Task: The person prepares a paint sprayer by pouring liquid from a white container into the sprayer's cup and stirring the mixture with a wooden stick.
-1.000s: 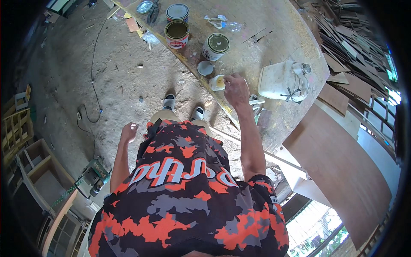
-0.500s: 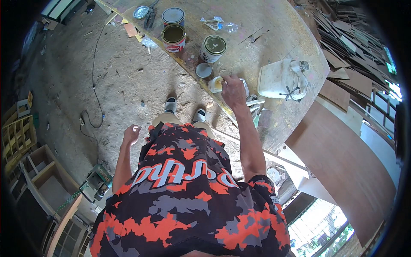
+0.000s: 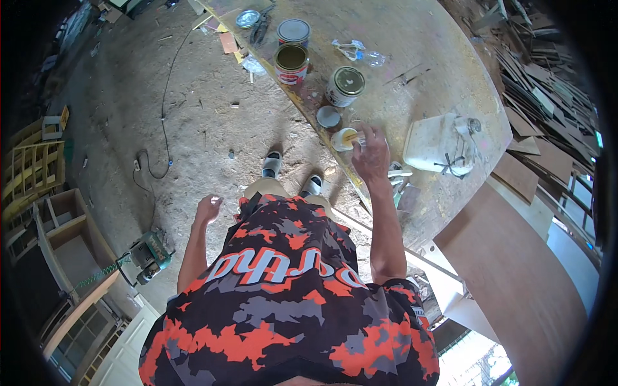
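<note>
My right hand (image 3: 370,154) is at a small white cup (image 3: 342,142) on the worktable's edge, fingers pinched on what looks like a thin tan stick (image 3: 351,137) dipped in the cup's yellowish contents. Beside it lie a round pale lid (image 3: 328,117) and some pale-handled tools (image 3: 399,174), partly behind my wrist. An open-looking green-topped can (image 3: 346,82) stands behind them, and a large white plastic jug (image 3: 431,145) is to the right. My left hand (image 3: 211,207) hangs over the floor at my left, fingers curled; whatever is in them is too small to make out.
The worktable (image 3: 450,71) also holds two other cans (image 3: 291,64), dark pliers (image 3: 260,29) and a plastic bottle (image 3: 372,58). A cable (image 3: 164,138) and a green machine (image 3: 148,257) are on the floor, wooden frames (image 3: 64,238) left, stacked boards (image 3: 541,90) and a plywood sheet (image 3: 508,270) right.
The whole view has shifted, so the table and cans appear farther right and slightly lower. My right hand stays at the cup, where the stick now shows more clearly. My left hand remains low.
</note>
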`<state>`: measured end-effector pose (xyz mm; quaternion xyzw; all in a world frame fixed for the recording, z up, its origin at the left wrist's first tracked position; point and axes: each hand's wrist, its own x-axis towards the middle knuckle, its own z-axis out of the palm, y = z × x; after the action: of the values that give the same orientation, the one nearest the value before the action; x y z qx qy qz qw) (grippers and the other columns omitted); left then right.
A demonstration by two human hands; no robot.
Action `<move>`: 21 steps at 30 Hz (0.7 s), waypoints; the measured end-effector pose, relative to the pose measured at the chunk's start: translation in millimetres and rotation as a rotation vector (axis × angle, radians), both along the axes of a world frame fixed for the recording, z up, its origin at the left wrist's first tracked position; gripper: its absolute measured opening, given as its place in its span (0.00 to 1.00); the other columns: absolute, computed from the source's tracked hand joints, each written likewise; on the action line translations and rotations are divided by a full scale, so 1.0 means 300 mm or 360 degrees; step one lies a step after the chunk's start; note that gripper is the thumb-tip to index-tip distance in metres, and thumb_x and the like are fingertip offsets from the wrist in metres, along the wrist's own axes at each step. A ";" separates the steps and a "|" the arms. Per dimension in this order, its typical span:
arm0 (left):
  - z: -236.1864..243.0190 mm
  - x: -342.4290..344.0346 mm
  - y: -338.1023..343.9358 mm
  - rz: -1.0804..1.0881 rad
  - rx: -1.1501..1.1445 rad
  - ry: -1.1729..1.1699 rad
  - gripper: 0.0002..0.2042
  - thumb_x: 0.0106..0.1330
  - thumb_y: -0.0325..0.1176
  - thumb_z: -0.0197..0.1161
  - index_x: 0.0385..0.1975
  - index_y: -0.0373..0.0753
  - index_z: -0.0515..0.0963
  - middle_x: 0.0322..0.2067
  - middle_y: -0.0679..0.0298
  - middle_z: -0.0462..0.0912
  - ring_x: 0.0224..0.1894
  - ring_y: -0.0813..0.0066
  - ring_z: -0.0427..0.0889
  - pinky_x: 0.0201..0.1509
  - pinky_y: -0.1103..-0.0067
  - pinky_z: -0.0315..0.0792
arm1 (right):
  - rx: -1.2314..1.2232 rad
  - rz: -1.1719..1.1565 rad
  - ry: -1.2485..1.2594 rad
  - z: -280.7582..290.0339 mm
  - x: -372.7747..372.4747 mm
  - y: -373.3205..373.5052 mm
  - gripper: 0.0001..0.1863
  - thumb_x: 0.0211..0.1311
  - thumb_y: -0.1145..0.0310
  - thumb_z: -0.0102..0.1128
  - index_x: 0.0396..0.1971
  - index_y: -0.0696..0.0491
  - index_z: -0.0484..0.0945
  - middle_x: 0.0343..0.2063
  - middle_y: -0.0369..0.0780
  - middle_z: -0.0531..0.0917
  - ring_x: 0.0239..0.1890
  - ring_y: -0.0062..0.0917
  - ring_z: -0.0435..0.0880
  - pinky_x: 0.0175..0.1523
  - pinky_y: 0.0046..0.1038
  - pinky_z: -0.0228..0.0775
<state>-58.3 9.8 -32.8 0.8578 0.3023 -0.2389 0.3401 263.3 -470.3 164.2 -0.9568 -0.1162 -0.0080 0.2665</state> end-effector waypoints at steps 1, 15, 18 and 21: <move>-0.009 -0.019 -0.015 -0.0024 -0.0016 -0.0006 0.22 0.76 0.50 0.68 0.54 0.36 0.87 0.49 0.46 0.92 0.55 0.49 0.91 0.59 0.62 0.82 | 0.0021 -0.0007 -0.0021 -0.001 -0.001 -0.010 0.27 0.62 0.72 0.74 0.62 0.51 0.81 0.53 0.53 0.84 0.53 0.51 0.88 0.57 0.46 0.81; -0.230 -0.141 -0.087 -0.0497 -0.0109 -0.0058 0.25 0.74 0.53 0.67 0.48 0.33 0.89 0.44 0.40 0.91 0.49 0.38 0.90 0.52 0.56 0.82 | 0.0276 -0.0172 -0.0120 -0.029 -0.072 -0.121 0.48 0.53 0.70 0.72 0.77 0.53 0.63 0.72 0.61 0.69 0.70 0.59 0.75 0.69 0.52 0.75; -0.144 0.022 -0.125 -0.0726 -0.0107 -0.0032 0.23 0.73 0.52 0.69 0.47 0.33 0.89 0.43 0.41 0.91 0.48 0.40 0.91 0.51 0.57 0.83 | 0.0178 -0.0264 -0.0373 0.166 -0.196 -0.175 0.50 0.57 0.69 0.74 0.79 0.52 0.58 0.77 0.61 0.60 0.70 0.61 0.74 0.67 0.51 0.78; -0.095 0.207 -0.119 -0.0949 -0.0088 -0.0042 0.22 0.72 0.50 0.70 0.46 0.34 0.90 0.42 0.43 0.91 0.46 0.42 0.91 0.50 0.58 0.83 | 0.0482 -0.0519 -0.0040 0.114 -0.284 -0.212 0.52 0.60 0.68 0.74 0.81 0.51 0.53 0.80 0.59 0.52 0.70 0.62 0.74 0.68 0.50 0.79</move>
<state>4.0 -25.8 -61.2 0.9023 0.0258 -0.3252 0.2819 178.1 -533.9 198.5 -0.9117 0.0393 -0.0801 0.4010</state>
